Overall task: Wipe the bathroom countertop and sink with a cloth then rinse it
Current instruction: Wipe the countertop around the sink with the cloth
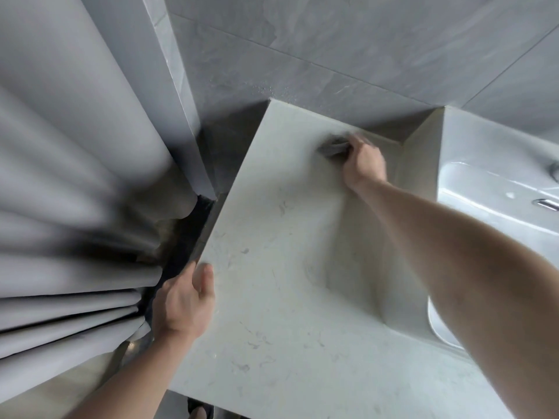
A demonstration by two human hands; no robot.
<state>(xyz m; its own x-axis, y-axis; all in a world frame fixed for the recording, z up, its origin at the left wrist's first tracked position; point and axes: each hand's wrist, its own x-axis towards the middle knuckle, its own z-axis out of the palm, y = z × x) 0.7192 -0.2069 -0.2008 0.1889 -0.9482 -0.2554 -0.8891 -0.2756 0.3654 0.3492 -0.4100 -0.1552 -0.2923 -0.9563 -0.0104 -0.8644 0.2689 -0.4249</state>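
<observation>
— Cloth (334, 147): where is it relative to the countertop (281, 297)?

— On the countertop's far part, close to its back wall edge, bunched and dark grey, blurred. The right hand (364, 163) grasps it, fingers curled around it and pressing it down onto the stone surface.

— And the other hand?

— The left hand (181, 300) sits at the countertop's left edge, near its front half. The thumb lies on top of the surface; the other fingers drop over the side, out of sight, so I cannot tell for sure whether they clutch the edge. It carries nothing loose.

— Where is the sink (496, 189)?

— Set at the countertop's right side, white and glossy, with a chrome fitting (544, 204) showing at its far right rim. The right forearm crosses over its near corner.

— Anything else around the countertop?

— A pale grey curtain (66, 207) hangs in folds just left of it, and grey tiled wall (363, 43) rises behind it.
</observation>
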